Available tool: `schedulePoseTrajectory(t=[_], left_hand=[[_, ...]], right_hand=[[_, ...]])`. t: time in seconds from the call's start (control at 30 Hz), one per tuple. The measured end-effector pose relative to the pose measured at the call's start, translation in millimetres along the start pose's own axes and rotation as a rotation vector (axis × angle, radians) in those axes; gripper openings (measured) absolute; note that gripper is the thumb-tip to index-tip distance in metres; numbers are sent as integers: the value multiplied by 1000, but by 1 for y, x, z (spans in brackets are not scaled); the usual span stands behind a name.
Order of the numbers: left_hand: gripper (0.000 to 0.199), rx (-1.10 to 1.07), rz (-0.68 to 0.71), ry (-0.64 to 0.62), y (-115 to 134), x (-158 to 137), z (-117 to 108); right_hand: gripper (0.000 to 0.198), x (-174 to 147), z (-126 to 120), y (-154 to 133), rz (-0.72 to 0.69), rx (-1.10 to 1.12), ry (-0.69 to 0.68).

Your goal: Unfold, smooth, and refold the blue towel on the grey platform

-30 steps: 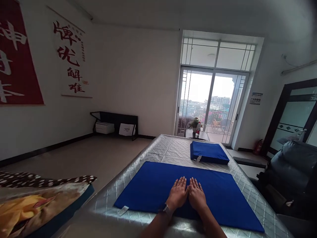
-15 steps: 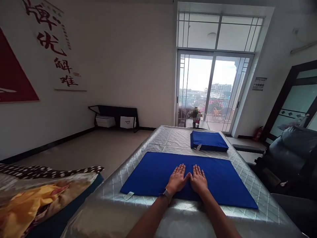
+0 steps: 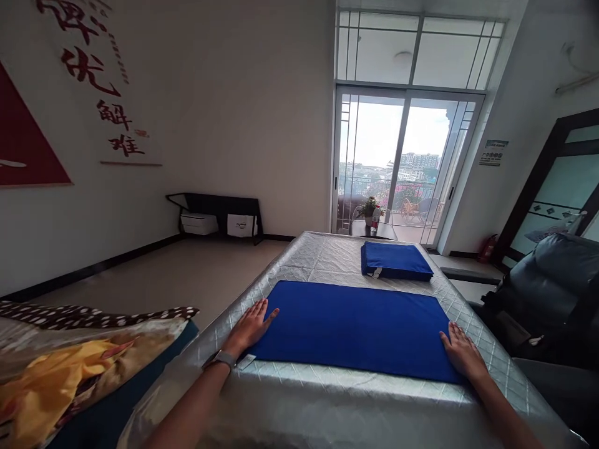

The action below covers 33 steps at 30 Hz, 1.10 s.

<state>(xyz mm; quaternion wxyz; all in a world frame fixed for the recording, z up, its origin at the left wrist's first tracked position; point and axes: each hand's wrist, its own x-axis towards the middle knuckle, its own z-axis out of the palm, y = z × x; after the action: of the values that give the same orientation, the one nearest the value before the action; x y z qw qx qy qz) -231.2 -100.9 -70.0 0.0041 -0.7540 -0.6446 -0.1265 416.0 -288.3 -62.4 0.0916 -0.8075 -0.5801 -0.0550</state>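
Observation:
A blue cloth (image 3: 355, 327) lies spread flat across the silver quilted table cover (image 3: 327, 386), a small white tag at its near left corner. My left hand (image 3: 253, 323) rests on the cloth's left edge, palm down, fingers stretched out and holding nothing. Over the right edge lies my right hand (image 3: 461, 349), also flat with its fingers extended. Farther back on the table sits a stack of folded blue cloths (image 3: 397, 259) with white tags at its near left corner.
Patterned bedding with a yellow cloth (image 3: 60, 380) lies at the lower left. A dark armchair (image 3: 547, 287) stands to the right. Beyond the table's far end are a small table with a plant (image 3: 369, 209) and a bottle (image 3: 375, 218), before a glass sliding door (image 3: 397, 162).
Both hands have slid outward from the middle of the cloth, the left to its left edge and the right to its right edge. The view has shifted slightly.

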Motion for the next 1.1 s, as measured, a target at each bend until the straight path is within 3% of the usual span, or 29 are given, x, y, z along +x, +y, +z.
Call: schedulePoseTrajectory(t=[0.23,0.37,0.47,0.57,0.67,0.77,0.83,0.93,1.1], left_hand=[[84,19,17,16,-3,1,8],[81,87,-17,-4,-2,9,-1],[79,126,-8,66,38,23,-14],[66,89,192,134,117,40,-20],[58,14,389,148,205,55,-11],[53,-54,482,150,260,66,10],[51,-71,489,151,272,72,25],[52,-69,502,137,270,75,40],[56,-74,531,96,262,77,41]], right_hand=[[71,11,-2,-6,151,-149,-98],[66,12,-8,-24,172,-257,18],[65,23,-19,-70,52,-200,66],[63,44,-33,-145,-124,-38,-1],[62,67,-40,-221,-309,141,-79],[60,83,-31,-269,-424,202,-115],[60,89,-17,-282,-411,199,-140],[60,92,3,-282,-373,173,-159],[62,95,11,-280,-369,164,-172]])
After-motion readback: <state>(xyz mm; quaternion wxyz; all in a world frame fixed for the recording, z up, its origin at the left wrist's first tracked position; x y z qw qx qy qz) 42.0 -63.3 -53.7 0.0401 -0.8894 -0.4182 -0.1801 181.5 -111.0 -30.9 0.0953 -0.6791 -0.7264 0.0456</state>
